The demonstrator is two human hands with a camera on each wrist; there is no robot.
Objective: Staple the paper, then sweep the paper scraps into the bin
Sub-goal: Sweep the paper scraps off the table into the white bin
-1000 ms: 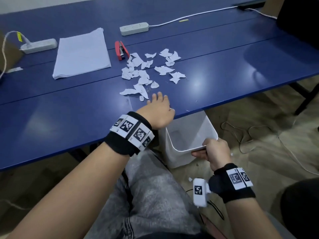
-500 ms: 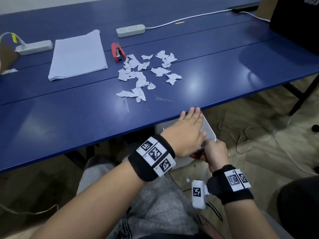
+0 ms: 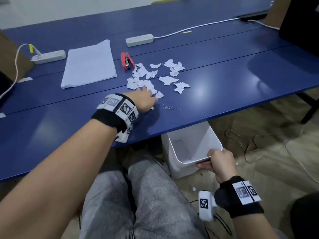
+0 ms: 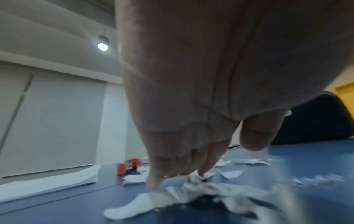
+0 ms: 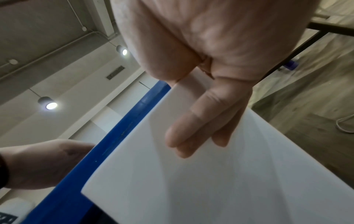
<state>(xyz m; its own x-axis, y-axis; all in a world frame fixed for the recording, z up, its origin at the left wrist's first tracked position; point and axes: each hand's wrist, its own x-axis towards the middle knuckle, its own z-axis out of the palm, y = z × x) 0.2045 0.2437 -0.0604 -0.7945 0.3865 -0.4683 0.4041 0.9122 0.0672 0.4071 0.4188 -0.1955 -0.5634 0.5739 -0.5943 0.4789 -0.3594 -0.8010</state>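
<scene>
Left hand (image 3: 144, 100) lies on the table (image 3: 51, 131), fingers extended and pressing the nearest scraps (image 3: 156, 76); it grasps nothing. Wrist view shows the fingertips (image 4: 153, 184) down on crumpled pieces, motion-blurred.

Right hand (image 3: 220, 163) grips the near rim of the bin (image 3: 195, 144), thumb inside, fingers (image 5: 193, 133) along the outer wall. The bin sits tilted under the table's front edge, right of the left hand.

Scraps are spread mid-table, well back from that edge; the stapler (image 3: 126, 61) and paper (image 3: 88, 64) lie just beside them, toward the far edge.

Risks, judged:
- Wide scatter means one pass likely leaves outliers on the right.
- Bin mouth is narrow, so scraps swept off-line fall to the floor.
- Light pieces may flutter past the rim.
- Loose staples (image 3: 170, 107) near the front edge could prick the palm.
</scene>
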